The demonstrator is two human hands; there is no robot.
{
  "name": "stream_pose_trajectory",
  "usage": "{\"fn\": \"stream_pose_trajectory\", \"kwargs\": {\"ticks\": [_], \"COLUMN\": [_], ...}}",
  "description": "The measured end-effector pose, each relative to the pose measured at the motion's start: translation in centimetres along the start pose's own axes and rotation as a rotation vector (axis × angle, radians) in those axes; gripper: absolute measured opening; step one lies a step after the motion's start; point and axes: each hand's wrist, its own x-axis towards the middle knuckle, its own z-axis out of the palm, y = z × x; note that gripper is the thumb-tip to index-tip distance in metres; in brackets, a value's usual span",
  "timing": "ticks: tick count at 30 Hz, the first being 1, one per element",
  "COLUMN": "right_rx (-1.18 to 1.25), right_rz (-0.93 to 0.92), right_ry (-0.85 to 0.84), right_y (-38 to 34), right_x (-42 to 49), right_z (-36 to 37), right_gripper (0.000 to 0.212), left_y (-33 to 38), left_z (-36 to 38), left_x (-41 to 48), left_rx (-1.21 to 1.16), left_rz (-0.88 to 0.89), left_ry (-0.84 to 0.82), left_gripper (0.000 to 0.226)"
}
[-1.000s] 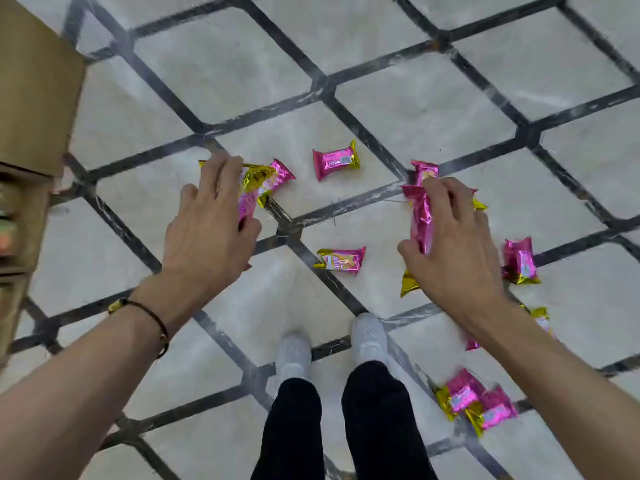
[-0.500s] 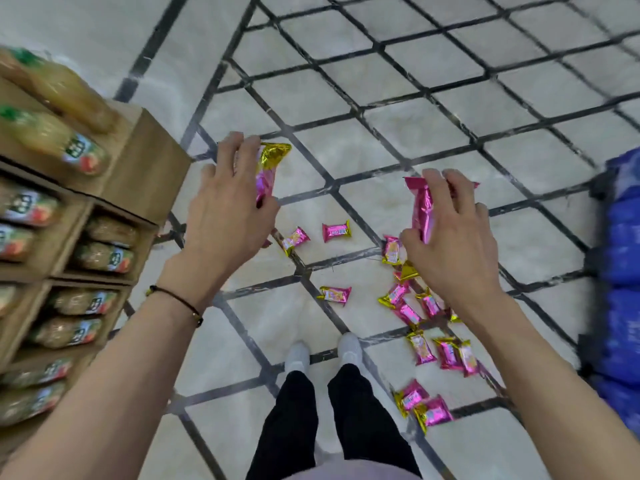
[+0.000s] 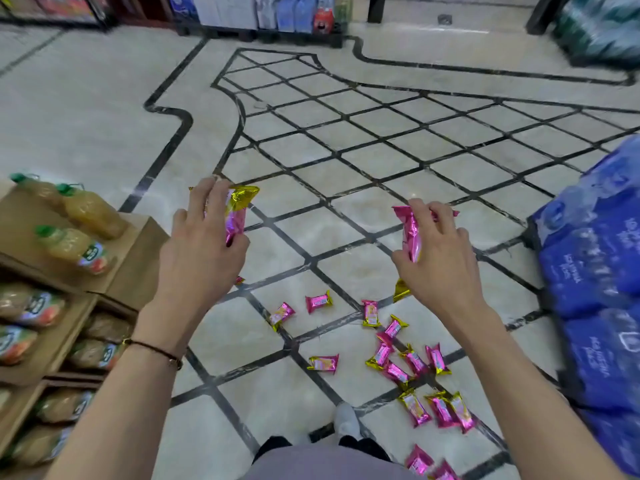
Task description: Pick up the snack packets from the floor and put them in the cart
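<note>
Packets in both fists, held up over the floor (image 3: 104, 109): left hand (image 3: 202, 251) clamps pink-and-gold snack packets (image 3: 237, 213), right hand (image 3: 440, 261) grips another pink bunch (image 3: 411, 233). More loose packets (image 3: 408, 362) lie scattered on the tiles below. Juice bottles (image 3: 83, 249) left, blue packs (image 3: 595, 271) right; the labels are too blurred to read.

The light is bright and even, and it looks like it comes from above. The shiny floor (image 3: 104, 109) has soft pale glare patches. Shadows are faint and soft. The juice bottles (image 3: 81, 233) on the left and the blue packs (image 3: 595, 271) on the right look smeared and blurry. The far shelves (image 3: 256, 12) are blurry too. Floor lines bend near the edges.
</note>
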Motion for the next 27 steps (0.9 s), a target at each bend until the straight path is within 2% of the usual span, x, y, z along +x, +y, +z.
{"fn": "stream_pose_trajectory", "kwargs": {"ticks": [4,10,14,17,22,27], "right_rx": [-0.075,-0.150,-0.243,-0.308,-0.412,-0.504], "right_rz": [0.117,0.352,0.529,0.679,0.908,1.171], "right_ry": [0.112,0.328,0.409,0.467,0.606,0.693], "right_y": [0.0,-0.1,0.4,0.8,0.6,-0.9], "right_x": [-1.9,-8.6,-15.2,-21.5,-33.2,-46.2], "right_z": [-3.5,-8.1,-10.8,-13.2,-17.1,-20.0], "right_gripper": [0.073,0.066,0.067,0.070,0.070,0.071], "left_y": [2.5,7.3,12.3,16.8,24.9,31.3], "left_z": [-0.8,-1.0,-0.7,-0.4,-0.7,-2.5], "left_x": [1.5,2.8,1.2,-1.9,-10.5,-21.8], "left_rx": [-0.084,-0.191,-0.279,-0.334,-0.477,-0.549], "left_rz": [0.093,0.372,0.551,0.643,0.943,1.219], "left_ry": [-0.010,-0.053,-0.107,-0.180,-0.329,-0.409], "left_gripper": [0.069,0.065,0.065,0.063,0.067,0.064]}}
